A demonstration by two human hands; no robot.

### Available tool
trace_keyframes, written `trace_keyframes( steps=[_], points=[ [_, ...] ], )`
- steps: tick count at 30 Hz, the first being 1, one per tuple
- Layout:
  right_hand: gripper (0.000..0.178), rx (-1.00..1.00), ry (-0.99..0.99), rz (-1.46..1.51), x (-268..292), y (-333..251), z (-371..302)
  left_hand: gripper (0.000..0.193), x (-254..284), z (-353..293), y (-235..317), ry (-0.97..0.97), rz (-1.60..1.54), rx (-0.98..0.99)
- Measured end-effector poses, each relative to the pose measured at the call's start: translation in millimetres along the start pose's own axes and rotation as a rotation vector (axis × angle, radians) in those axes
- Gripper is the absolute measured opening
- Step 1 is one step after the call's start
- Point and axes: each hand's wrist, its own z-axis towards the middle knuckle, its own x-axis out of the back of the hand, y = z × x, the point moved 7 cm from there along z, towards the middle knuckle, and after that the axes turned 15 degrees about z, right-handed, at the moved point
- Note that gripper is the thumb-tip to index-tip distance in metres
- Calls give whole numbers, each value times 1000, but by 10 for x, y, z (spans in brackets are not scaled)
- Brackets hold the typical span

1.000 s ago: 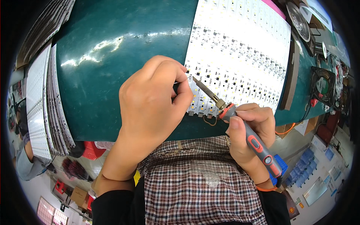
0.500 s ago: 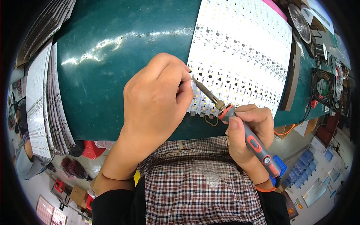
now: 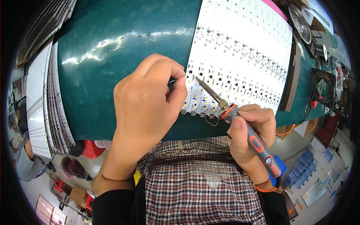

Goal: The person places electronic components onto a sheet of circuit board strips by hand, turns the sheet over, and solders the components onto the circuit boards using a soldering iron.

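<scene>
A white panel of LED circuit boards (image 3: 240, 48) lies on the green table, its rows dotted with small yellow and black parts. My right hand (image 3: 252, 131) is closed round the grey and red handle of a soldering iron (image 3: 262, 152). The iron slants up and left, its tip over or touching the panel near the left edge; contact cannot be made out. My left hand (image 3: 150, 93) is closed in a pinch beside that edge, thumb against forefinger. A thin line shows between its fingers, but what it grips is mostly hidden.
The green table (image 3: 112, 93) spans the front. Stacked white LED panels (image 3: 39, 105) stand at the left. A dark bar (image 3: 290, 80), a small black fan (image 3: 322, 88) and a round metal dish (image 3: 299, 23) are at the right. An orange cord (image 3: 287, 130) hangs near my right wrist.
My left hand has shifted left, uncovering more of the panel's edge. The soldering iron and my right hand have moved slightly right, and the tip sits a little farther from the left fingers.
</scene>
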Motion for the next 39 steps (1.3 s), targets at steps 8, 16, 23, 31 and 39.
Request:
trace_keyframes(
  steps=[8, 16, 23, 31, 39],
  points=[
    [28, 6, -32, -50, -28, -6, 32, 11, 22, 19, -20, -31, 10, 48],
    [17, 165, 435, -166, 685, -284, 130, 8, 87, 95, -151, 52, 33, 84],
    [27, 228, 493, -467, 1300, -305, 416, 12, 19, 239, -188, -53, 33, 129],
    [25, 250, 369, -894, 1231, -105, 426, 23, -216, 354, -137, -97, -62, 140],
    [19, 107, 485, -538, 1387, -131, 227, 31, -174, 239, -175, -204, -218, 169]
  ],
)
